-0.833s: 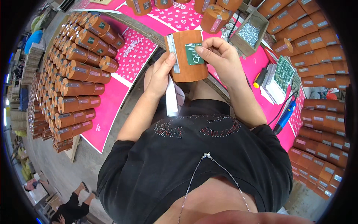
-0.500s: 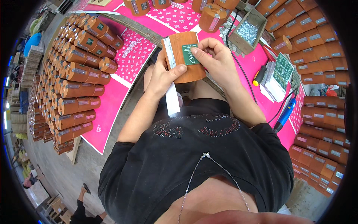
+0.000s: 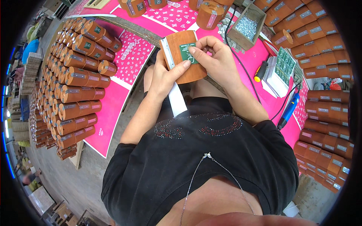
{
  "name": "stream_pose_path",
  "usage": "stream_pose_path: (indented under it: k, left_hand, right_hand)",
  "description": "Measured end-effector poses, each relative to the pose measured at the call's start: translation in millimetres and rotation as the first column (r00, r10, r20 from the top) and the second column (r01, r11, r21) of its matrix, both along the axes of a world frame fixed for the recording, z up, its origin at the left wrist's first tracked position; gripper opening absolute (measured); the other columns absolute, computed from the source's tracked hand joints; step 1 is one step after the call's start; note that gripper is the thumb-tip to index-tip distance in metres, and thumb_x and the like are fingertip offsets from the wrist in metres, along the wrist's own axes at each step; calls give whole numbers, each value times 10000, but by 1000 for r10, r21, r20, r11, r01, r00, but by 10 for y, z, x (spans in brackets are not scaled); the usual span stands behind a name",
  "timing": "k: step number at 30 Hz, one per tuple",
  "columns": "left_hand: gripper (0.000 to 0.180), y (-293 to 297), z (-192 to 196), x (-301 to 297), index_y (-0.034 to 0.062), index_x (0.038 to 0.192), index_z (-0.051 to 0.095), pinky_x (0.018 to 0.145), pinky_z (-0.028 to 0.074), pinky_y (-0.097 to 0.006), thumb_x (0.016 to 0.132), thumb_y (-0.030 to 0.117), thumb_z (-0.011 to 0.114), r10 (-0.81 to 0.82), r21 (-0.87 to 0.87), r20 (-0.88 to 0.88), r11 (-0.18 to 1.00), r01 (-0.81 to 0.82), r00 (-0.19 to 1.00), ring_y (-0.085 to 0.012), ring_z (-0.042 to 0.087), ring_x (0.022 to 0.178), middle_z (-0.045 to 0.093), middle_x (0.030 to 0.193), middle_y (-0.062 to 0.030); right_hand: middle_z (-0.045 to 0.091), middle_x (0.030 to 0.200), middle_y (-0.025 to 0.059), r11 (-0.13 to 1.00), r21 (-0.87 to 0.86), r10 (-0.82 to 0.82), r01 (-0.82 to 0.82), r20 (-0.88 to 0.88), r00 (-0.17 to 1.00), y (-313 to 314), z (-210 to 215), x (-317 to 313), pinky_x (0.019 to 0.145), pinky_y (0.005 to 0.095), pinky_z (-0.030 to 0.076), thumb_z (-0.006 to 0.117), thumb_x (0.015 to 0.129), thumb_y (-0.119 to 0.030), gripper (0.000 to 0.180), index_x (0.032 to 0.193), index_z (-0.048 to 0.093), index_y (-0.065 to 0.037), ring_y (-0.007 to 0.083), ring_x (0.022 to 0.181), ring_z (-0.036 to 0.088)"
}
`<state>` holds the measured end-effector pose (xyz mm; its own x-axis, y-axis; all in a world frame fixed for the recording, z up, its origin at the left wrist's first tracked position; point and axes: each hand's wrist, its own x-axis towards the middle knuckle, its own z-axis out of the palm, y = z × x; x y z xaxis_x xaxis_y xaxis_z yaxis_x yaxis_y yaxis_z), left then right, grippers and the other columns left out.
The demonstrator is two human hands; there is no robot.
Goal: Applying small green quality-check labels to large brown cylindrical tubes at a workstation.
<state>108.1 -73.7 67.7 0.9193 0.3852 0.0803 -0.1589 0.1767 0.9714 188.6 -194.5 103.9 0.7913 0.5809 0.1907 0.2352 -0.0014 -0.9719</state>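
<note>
**A:** so the left hand [image 3: 163,77] is wrapped round the side of the brown wooden cylinder [image 3: 184,56], thumb laid across its face; that hand's got a white backing strip [image 3: 177,100] dangling from it too; the cylinder sits up off the lap, just in front of the pink table edge [image 3: 113,105]

**B:** yeah, and the right hand [image 3: 218,62] is curled, fingertips pinching down on the green label [image 3: 188,52] on the cylinder's face; not open at all

**A:** my worry is the label going on crooked; curved surface, one thumb steadying it; if the cylinder rolls in that grip the sticker probably creases or traps a bubble

**B:** plus that loose strip could catch under an edge; and the yellow-handled screwdriver [image 3: 260,71] and blue tool [image 3: 288,109] sit near the right elbow, cord trailing; a knock might send one off the table
</note>
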Motion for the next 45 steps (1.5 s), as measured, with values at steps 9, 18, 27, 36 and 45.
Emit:
stream_pose_path:
  k: [9, 18, 27, 36, 45]
  left_hand:
    - [636, -21, -26, -5, -48, 1188, 289, 852, 393, -300, 702, 192, 621, -74, -96, 17, 993, 75, 997, -200, 490, 987, 475, 1071, -158]
    - [700, 39, -42, -4, -14, 1259, 226, 903, 352, -317, 699, 229, 569, -291, -68, 156, 950, 304, 944, -205, 431, 1066, 401, 1169, -152]
    - [555, -1, -11, 56, -32, 1206, 331, 837, 396, -276, 818, 322, 510, -205, -93, 2, 975, 204, 979, -167, 478, 989, 472, 1094, -123]
    - [536, 0, -71, 83, -38, 1198, 339, 860, 375, -292, 868, 380, 393, -174, 28, 31, 985, 173, 984, -176, 465, 1019, 472, 1105, -136]
    - [544, 318, -364, 62, -3, 1191, 364, 754, 425, -351, 844, 413, 410, 40, 568, -145, 822, 50, 989, -314, 561, 900, 573, 928, -227]
  right_hand:
    - [488, 774, 42, 996, 18, -84, 83, 296, 951, -3, 13, 12, 561, 228, 410, 693, 678, -112, 247, 823, 527, 0, 103, 649, 470]
    - [512, 946, 132, 994, 106, -55, 36, 179, 982, 14, -78, 110, 720, 314, 447, 738, 624, -387, 685, 1083, 395, -11, 217, 881, 532]
    - [541, 856, 95, 998, 25, 63, -61, -58, 996, 0, -195, 193, 668, 274, 439, 668, 680, -458, 633, 1064, 435, -12, 145, 809, 538]
    - [488, 1051, 209, 966, -59, 255, -253, 20, 967, -154, -231, 165, 837, 342, 405, 727, 645, -366, 795, 1193, 283, -1, 268, 1017, 489]
    - [491, 1110, 190, 905, -218, 351, -364, -98, 931, 20, -163, 393, 873, 348, 389, 796, 515, -227, 918, 1247, 277, -34, 275, 1061, 472]
